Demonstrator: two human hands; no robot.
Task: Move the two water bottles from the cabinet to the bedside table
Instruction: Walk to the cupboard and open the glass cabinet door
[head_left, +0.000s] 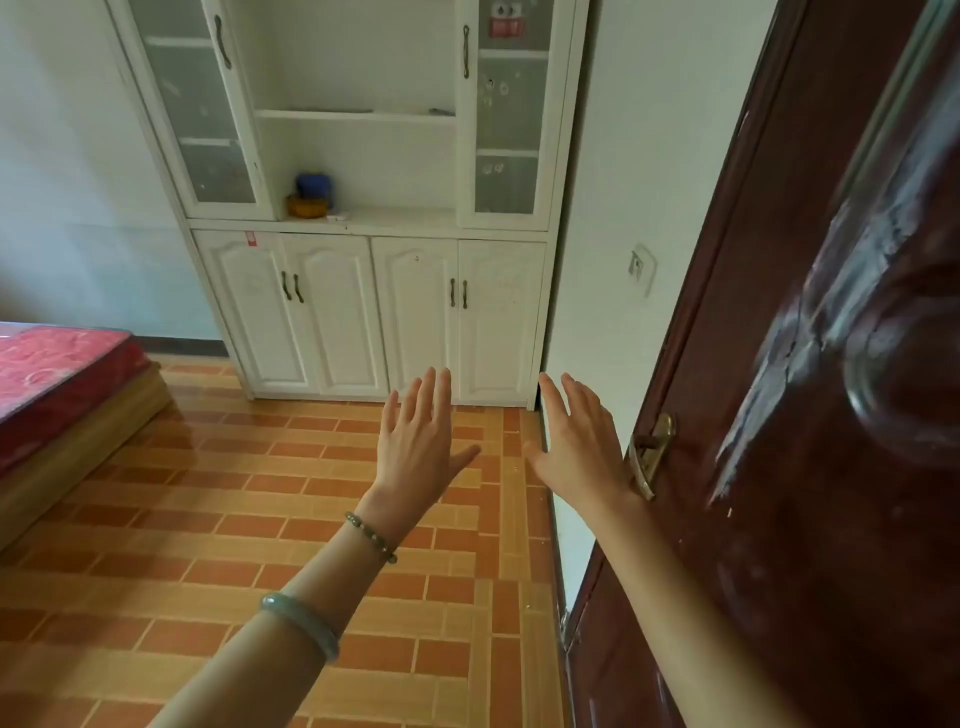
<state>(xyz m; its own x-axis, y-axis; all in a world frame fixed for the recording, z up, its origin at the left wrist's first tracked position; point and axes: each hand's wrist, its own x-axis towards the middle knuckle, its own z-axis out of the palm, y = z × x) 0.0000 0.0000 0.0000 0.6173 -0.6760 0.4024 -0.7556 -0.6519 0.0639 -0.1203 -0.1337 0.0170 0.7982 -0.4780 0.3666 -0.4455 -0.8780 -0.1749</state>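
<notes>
A white cabinet (363, 228) stands against the far wall, with open shelves in the middle, glass doors at the sides and closed doors below. I see no water bottles on its shelves. On the lower open shelf sits a blue object (314, 184) on top of an orange-brown bowl (307, 206). My left hand (418, 436) and my right hand (576, 441) are both held out in front of me, palms down, fingers spread, holding nothing. They hover over the floor, well short of the cabinet. The bedside table is out of sight.
A dark brown door (810, 415) with a brass handle (652, 452) stands open close on my right. A bed with a red mattress (52, 374) is at the left. Orange tiled floor (234, 493) lies between me and the cabinet.
</notes>
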